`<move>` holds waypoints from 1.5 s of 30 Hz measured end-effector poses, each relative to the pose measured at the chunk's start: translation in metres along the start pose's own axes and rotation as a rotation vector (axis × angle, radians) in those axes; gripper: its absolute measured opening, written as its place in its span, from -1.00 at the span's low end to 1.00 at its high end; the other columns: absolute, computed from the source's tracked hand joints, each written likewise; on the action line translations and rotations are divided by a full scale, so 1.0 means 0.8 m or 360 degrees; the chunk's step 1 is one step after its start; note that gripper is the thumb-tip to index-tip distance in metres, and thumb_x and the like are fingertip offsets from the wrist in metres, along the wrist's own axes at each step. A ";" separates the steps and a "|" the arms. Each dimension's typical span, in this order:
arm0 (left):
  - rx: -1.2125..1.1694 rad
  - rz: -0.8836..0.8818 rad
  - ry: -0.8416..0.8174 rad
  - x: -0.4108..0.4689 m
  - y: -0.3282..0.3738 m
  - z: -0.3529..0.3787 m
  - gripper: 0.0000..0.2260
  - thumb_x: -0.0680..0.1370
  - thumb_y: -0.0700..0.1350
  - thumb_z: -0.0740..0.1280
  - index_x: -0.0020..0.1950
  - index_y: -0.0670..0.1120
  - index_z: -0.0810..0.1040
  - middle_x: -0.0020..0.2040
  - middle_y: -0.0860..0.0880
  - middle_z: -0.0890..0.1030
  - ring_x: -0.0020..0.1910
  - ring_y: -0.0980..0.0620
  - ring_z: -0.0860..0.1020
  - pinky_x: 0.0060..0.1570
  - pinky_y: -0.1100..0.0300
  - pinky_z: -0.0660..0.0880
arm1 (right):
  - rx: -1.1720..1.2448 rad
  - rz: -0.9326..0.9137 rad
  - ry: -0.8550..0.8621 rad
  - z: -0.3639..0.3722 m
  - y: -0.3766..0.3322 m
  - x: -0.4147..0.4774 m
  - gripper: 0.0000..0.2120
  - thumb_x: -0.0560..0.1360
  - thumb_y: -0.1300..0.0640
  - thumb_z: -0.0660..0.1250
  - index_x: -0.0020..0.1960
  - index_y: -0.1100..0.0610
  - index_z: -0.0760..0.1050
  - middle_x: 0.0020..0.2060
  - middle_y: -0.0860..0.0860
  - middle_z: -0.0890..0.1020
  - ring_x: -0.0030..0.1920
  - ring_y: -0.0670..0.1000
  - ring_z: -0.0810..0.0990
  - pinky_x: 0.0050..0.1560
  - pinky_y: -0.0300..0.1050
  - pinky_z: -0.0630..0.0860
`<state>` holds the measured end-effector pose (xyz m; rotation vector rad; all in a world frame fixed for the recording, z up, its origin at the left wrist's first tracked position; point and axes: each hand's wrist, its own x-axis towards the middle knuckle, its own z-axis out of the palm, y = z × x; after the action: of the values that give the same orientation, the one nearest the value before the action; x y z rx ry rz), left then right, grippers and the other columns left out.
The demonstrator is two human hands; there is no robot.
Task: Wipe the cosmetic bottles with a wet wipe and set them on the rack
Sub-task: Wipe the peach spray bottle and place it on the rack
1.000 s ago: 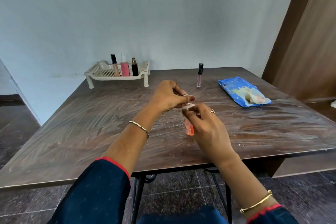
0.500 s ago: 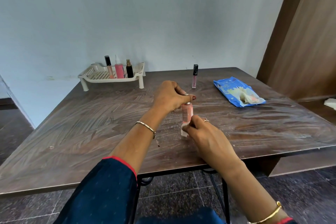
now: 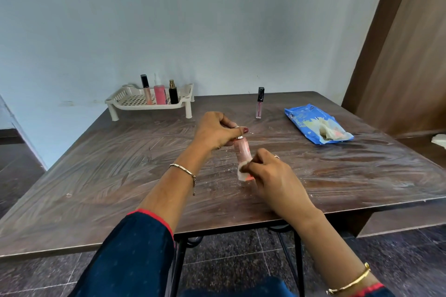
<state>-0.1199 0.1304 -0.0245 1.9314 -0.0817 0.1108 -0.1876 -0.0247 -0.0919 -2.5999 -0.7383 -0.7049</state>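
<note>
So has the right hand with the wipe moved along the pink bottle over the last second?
Yes. The right hand and wet wipe slid from the pink bottle cap, by the left hand, to its base.

Pink bottle (image 3: 242, 150) btwn both hands.

I note a streaked, semi-glossy dark wood-grain table (image 3: 120, 176), a cream perforated plastic rack (image 3: 135, 101), and a glossy blue plastic wipes packet (image 3: 304, 118).
</note>
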 end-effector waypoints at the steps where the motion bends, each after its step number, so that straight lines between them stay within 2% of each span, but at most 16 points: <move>1: -0.0019 -0.0001 -0.0001 0.001 -0.002 -0.002 -0.78 0.34 -0.15 0.56 -0.19 -0.15 0.54 -0.19 -0.13 0.64 -0.21 -0.02 0.67 -0.13 0.04 0.64 | -0.0016 0.0001 -0.0055 0.000 0.000 -0.004 -0.79 0.36 0.29 0.42 -0.03 0.11 0.61 -0.15 0.03 0.46 -0.30 0.14 0.53 -0.40 0.04 0.50; 7: -0.0036 0.0011 -0.0075 0.000 -0.005 -0.011 -0.76 0.34 -0.18 0.55 -0.10 -0.23 0.58 -0.18 -0.13 0.66 -0.23 0.02 0.66 -0.20 0.15 0.64 | 0.0016 -0.0015 -0.0123 0.000 -0.006 -0.010 -0.81 0.40 0.31 0.38 -0.01 0.13 0.62 -0.11 0.03 0.49 -0.25 0.14 0.55 -0.32 0.05 0.51; 13: -0.0003 0.0155 -0.0332 -0.009 -0.003 -0.029 -0.82 0.40 -0.24 0.49 -0.03 -0.21 0.60 -0.13 -0.17 0.65 -0.11 -0.04 0.64 -0.03 0.03 0.62 | 0.0242 0.0025 0.0167 -0.008 -0.012 0.018 -0.82 0.39 0.31 0.42 -0.04 0.13 0.62 -0.20 -0.01 0.46 -0.27 0.05 0.51 -0.34 -0.05 0.47; 17: -0.0038 0.0204 -0.0369 -0.014 -0.009 -0.037 -0.83 0.43 -0.25 0.46 0.00 -0.16 0.59 -0.09 -0.20 0.64 -0.09 -0.08 0.64 -0.01 0.01 0.62 | 0.0368 0.0108 0.0338 -0.006 -0.011 0.040 -0.80 0.42 0.34 0.38 -0.05 0.11 0.64 -0.25 -0.10 0.39 -0.30 -0.07 0.43 -0.28 -0.38 0.31; 19: -0.0105 0.0198 -0.0397 -0.016 -0.012 -0.042 -0.83 0.43 -0.27 0.44 0.00 -0.15 0.60 -0.10 -0.17 0.63 -0.09 -0.06 0.63 -0.02 0.03 0.62 | 0.0417 0.0130 0.0379 -0.005 -0.012 0.044 -0.78 0.42 0.37 0.37 -0.05 0.10 0.65 -0.25 -0.11 0.41 -0.28 -0.11 0.43 -0.26 -0.44 0.31; 21: -0.0160 0.0192 -0.0426 -0.018 -0.016 -0.045 -0.82 0.43 -0.28 0.42 0.02 -0.16 0.60 -0.08 -0.16 0.64 -0.08 -0.03 0.64 -0.03 0.07 0.62 | 0.0428 0.0135 0.0358 -0.002 -0.014 0.041 -0.77 0.42 0.37 0.37 -0.05 0.09 0.65 -0.24 -0.10 0.44 -0.27 -0.13 0.44 -0.25 -0.43 0.33; 25: -0.0265 0.0152 -0.0430 -0.020 -0.022 -0.054 -0.80 0.46 -0.35 0.37 0.06 -0.21 0.58 -0.03 -0.15 0.64 -0.08 0.03 0.64 -0.09 0.12 0.63 | 0.0456 0.0114 0.0131 0.005 -0.020 0.022 -0.80 0.42 0.35 0.41 -0.05 0.10 0.65 -0.21 -0.08 0.50 -0.24 -0.12 0.49 -0.24 -0.37 0.38; 29: -0.0283 0.0121 -0.0444 -0.023 -0.025 -0.060 -0.81 0.48 -0.35 0.36 0.07 -0.19 0.59 0.04 -0.18 0.63 -0.06 0.02 0.65 -0.11 0.13 0.63 | 0.0375 0.0111 -0.0044 0.008 -0.024 0.001 -0.79 0.43 0.35 0.38 -0.05 0.09 0.65 -0.18 -0.05 0.51 -0.20 -0.04 0.53 -0.22 -0.16 0.46; 33: -0.0324 0.0102 -0.0477 -0.029 -0.025 -0.060 -0.77 0.47 -0.34 0.38 0.10 -0.18 0.58 0.08 -0.22 0.62 -0.03 -0.02 0.65 -0.13 0.13 0.63 | 0.0345 0.0111 -0.0146 0.009 -0.027 -0.007 -0.74 0.42 0.37 0.36 -0.03 0.08 0.66 -0.15 -0.04 0.52 -0.16 -0.01 0.55 -0.18 -0.08 0.50; 38: -0.0345 0.0143 -0.0442 -0.040 -0.034 -0.057 -0.62 0.35 -0.26 0.49 0.14 -0.07 0.57 0.10 -0.18 0.61 0.05 -0.11 0.63 -0.04 0.02 0.62 | 0.0299 0.0111 -0.0199 0.005 -0.032 -0.012 -0.74 0.44 0.37 0.30 0.01 0.10 0.65 -0.10 -0.02 0.54 -0.12 0.02 0.57 -0.11 -0.07 0.51; 42: -0.0273 0.0180 -0.0436 -0.053 -0.047 -0.042 -0.36 0.35 -0.35 0.48 0.27 0.18 0.42 0.10 -0.10 0.57 -0.01 -0.01 0.63 -0.03 0.12 0.61 | 0.0303 0.0125 -0.0202 0.005 -0.033 -0.015 -0.75 0.46 0.35 0.28 0.02 0.12 0.64 -0.08 -0.01 0.54 -0.11 0.03 0.57 -0.10 -0.05 0.51; 43: -0.0224 0.0165 -0.0416 -0.056 -0.050 -0.036 -0.32 0.36 -0.34 0.48 0.32 0.20 0.36 0.08 -0.09 0.57 -0.02 0.02 0.63 -0.01 0.13 0.60 | 0.0296 0.0122 -0.0195 0.006 -0.033 -0.015 -0.75 0.45 0.36 0.28 0.01 0.12 0.64 -0.09 -0.01 0.54 -0.11 0.03 0.57 -0.11 -0.04 0.51; 45: -0.0159 0.0124 -0.0381 -0.060 -0.059 -0.027 -0.34 0.37 -0.27 0.50 0.38 0.07 0.32 0.04 -0.08 0.60 -0.02 0.04 0.62 0.04 0.14 0.57 | 0.0292 0.0115 -0.0186 0.008 -0.032 -0.016 -0.74 0.44 0.37 0.28 0.00 0.12 0.64 -0.08 -0.01 0.54 -0.11 0.03 0.57 -0.11 -0.05 0.52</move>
<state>-0.1630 0.1673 -0.0661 1.8347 -0.3169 -0.0722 -0.2091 -0.0065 -0.0989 -2.5015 -0.7035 -0.4444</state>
